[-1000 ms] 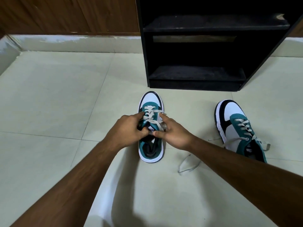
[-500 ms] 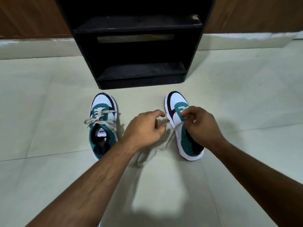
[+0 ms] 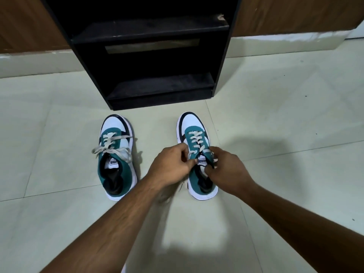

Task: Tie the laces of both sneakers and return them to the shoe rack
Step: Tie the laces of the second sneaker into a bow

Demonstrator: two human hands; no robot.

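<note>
So both teal, white and black low-top sneakers sit on the pale tiled floor point(image 3: 59, 119), right in front of the black wooden shoe rack point(image 3: 222, 56). The left sneaker point(image 3: 118, 158) has its beige flat laces point(image 3: 110, 149) in a floppy bow across the tongue, looks done to me. The right sneaker point(image 3: 197, 152) is the one being worked on. Left hand point(image 3: 169, 168) is pinched shut on a lace end at the top eyelets, right hand point(image 3: 228, 170) is closed on the lace at the other side of the tongue.

Handling-wise: these laces look soft and limp with a bit of grip, so they should hold a knot but flop wherever you drop them. Grab near the top eyelets, not the tips. The shoes look light and fairly stiff in the sole, easy to lift by the heel collar.

Both point toes toward the rack, heels toward the person, long axes roughly parallel, well apart.
</note>
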